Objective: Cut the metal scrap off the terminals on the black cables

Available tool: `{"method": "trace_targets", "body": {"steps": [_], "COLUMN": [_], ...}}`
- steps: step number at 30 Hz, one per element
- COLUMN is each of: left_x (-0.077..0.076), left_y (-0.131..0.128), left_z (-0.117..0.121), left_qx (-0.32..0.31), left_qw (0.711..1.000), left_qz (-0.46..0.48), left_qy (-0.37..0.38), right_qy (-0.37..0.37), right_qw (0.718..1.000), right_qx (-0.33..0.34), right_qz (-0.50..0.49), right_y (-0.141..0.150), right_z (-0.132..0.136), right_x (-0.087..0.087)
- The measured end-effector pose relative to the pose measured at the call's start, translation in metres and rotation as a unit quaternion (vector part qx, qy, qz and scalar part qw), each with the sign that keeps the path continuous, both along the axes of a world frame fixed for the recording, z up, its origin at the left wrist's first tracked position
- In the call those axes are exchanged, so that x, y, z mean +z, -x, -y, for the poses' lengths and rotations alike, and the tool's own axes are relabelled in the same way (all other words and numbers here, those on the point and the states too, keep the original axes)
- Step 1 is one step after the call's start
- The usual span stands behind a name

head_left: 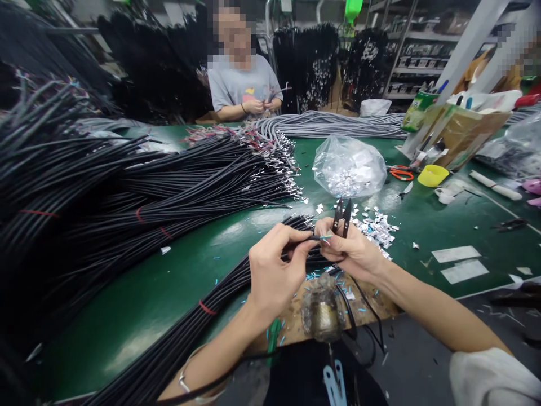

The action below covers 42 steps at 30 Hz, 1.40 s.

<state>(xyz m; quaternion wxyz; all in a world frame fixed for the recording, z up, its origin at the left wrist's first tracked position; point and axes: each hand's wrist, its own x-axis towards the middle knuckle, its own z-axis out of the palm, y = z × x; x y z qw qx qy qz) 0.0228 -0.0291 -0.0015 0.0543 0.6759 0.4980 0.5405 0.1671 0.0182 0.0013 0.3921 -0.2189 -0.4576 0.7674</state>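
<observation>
While the left hand (273,276) pinches a thin black cable (310,239) near its tip, fingers closed on it, the right hand (353,251) grips small black snips (341,216), whose blades point up and away, just above the cable end. Both hands hang over the near edge of the green bench (169,287), where a worn wooden patch (372,304) shows. Bundled black cables (127,197) crowd the left half of the bench and run off its near edge. Foil scraps (376,225) lie just beyond the hands, a clear plastic bag (349,166) behind them. Bare green surface lies open to the right, with two white labels (459,262). Across the bench another person (243,84) handles wires.
</observation>
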Motion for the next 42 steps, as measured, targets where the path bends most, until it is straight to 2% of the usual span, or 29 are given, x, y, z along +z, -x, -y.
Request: {"method": "trace_targets", "body": {"steps": [2, 5, 7, 9, 10, 11, 13, 14, 15, 16, 17, 19, 20, 24, 26, 27, 30, 32, 33, 35, 40, 42], "left_x": [0.000, 0.000, 0.001, 0.005, 0.007, 0.008, 0.012, 0.013, 0.013, 0.013, 0.013, 0.013, 0.013, 0.015, 0.017, 0.018, 0.019, 0.019, 0.019, 0.018, 0.019, 0.020], "left_y": [0.000, 0.001, 0.003, 0.006, 0.007, 0.009, 0.012, 0.013, 0.014, 0.014, 0.015, 0.014, 0.014, 0.013, 0.012, 0.011, 0.008, 0.006, 0.005, 0.005, 0.008, 0.009], "left_z": [0.000, -0.001, -0.003, -0.004, -0.005, -0.005, -0.004, -0.003, -0.003, -0.003, -0.002, -0.002, -0.002, 0.000, 0.002, 0.003, 0.005, 0.006, 0.006, 0.005, 0.004, 0.003], "left_qx": [0.022, 0.054, 0.043, 0.011, -0.012, -0.039, -0.095, -0.118, -0.135, -0.145, -0.147, -0.129, -0.114, -0.073, -0.065, -0.056, -0.018, 0.002, 0.007, 0.007, -0.018, -0.023], "left_qw": [0.999, 0.995, 0.996, 0.998, 0.995, 0.988, 0.967, 0.954, 0.944, 0.936, 0.933, 0.937, 0.943, 0.960, 0.966, 0.969, 0.977, 0.981, 0.982, 0.983, 0.983, 0.984], "left_qz": [-0.014, -0.066, -0.071, -0.043, -0.024, -0.005, 0.029, 0.044, 0.059, 0.073, 0.083, 0.089, 0.087, 0.066, 0.045, 0.032, -0.004, -0.029, -0.040, -0.056, -0.052, -0.044], "left_qy": [-0.025, -0.060, -0.028, 0.049, 0.097, 0.147, 0.237, 0.271, 0.296, 0.312, 0.318, 0.311, 0.301, 0.263, 0.247, 0.239, 0.211, 0.192, 0.183, 0.172, 0.174, 0.172], "right_qy": [-0.029, -0.032, -0.035, -0.117, -0.197, -0.290, -0.457, -0.504, -0.524, -0.518, -0.482, -0.441, -0.440, -0.573, -0.608, -0.625, -0.689, -0.712, -0.713, -0.701, -0.589, -0.551], "right_qw": [0.999, 0.995, 0.994, 0.983, 0.965, 0.930, 0.828, 0.782, 0.751, 0.739, 0.734, 0.715, 0.713, 0.704, 0.691, 0.676, 0.593, 0.552, 0.549, 0.573, 0.696, 0.729], "right_qx": [0.003, -0.045, -0.064, -0.092, -0.123, -0.165, -0.249, -0.288, -0.328, -0.363, -0.427, -0.510, -0.514, -0.350, -0.316, -0.317, -0.336, -0.338, -0.334, -0.319, -0.315, -0.315], "right_qz": [0.025, 0.077, 0.087, 0.102, 0.124, 0.153, 0.208, 0.225, 0.231, 0.231, 0.216, 0.184, 0.186, 0.230, 0.229, 0.227, 0.245, 0.272, 0.281, 0.281, 0.261, 0.257], "right_y": [0.000, 0.002, 0.003, 0.002, 0.001, -0.001, -0.006, -0.009, -0.013, -0.017, -0.021, -0.026, -0.027, -0.022, -0.019, -0.018, -0.020, -0.021, -0.022, -0.022, -0.021, -0.021], "right_z": [-0.004, -0.009, -0.008, -0.004, -0.002, 0.000, 0.002, 0.001, -0.001, -0.005, -0.009, -0.016, -0.018, -0.011, -0.006, -0.005, -0.004, -0.004, -0.004, -0.005, -0.007, -0.007], "right_x": [-0.001, -0.005, -0.006, -0.004, -0.003, -0.002, 0.002, 0.003, 0.005, 0.007, 0.008, 0.011, 0.012, 0.011, 0.008, 0.006, 0.002, 0.002, 0.002, 0.003, 0.007, 0.007]}}
